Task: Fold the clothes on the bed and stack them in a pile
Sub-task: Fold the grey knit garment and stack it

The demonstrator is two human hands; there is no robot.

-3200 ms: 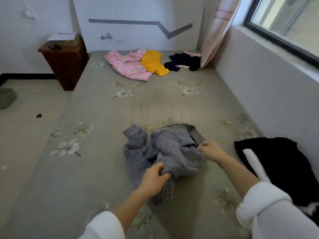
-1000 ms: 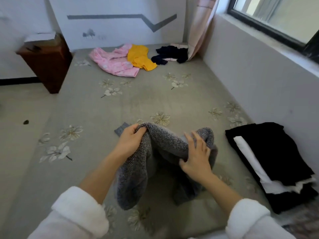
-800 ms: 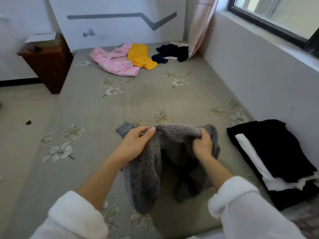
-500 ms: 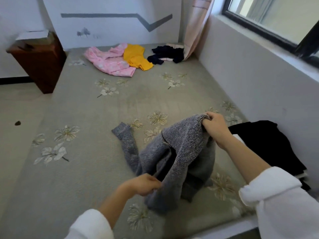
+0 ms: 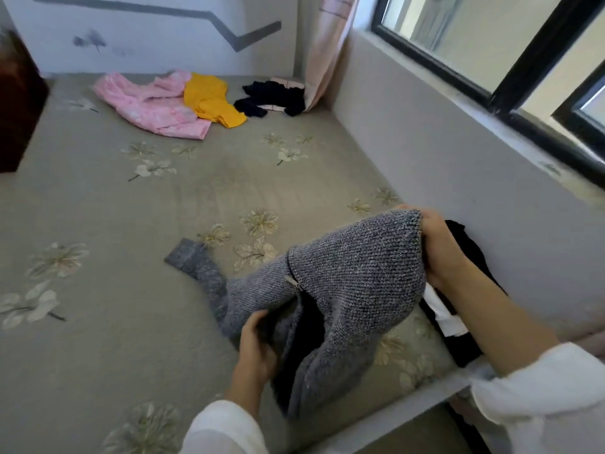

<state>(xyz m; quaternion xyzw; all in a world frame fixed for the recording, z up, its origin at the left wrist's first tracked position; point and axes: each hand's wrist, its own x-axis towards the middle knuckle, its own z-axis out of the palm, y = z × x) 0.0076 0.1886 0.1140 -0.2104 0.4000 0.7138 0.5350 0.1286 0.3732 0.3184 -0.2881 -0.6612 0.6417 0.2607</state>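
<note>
A grey knitted sweater point(image 5: 343, 290) hangs lifted over the near part of the bed point(image 5: 131, 224). My right hand point(image 5: 438, 247) grips its upper edge near the wall. My left hand point(image 5: 255, 348) holds the fabric lower down, close to me. One sleeve point(image 5: 196, 263) trails flat on the bedspread to the left. Behind my right forearm lies a pile of folded black and white clothes point(image 5: 458, 309), partly hidden.
At the far end of the bed lie a pink garment point(image 5: 150, 106), a yellow garment point(image 5: 209, 99) and a dark garment point(image 5: 271, 98) beside a curtain point(image 5: 327, 44). A wall with a window point(image 5: 474, 44) runs along the right. A brown cabinet point(image 5: 16, 103) stands at the left.
My right hand has carried the sweater's top edge to the right and up. My left hand has dropped down to the lower fabric. The sleeve now lies spread on the bed.
</note>
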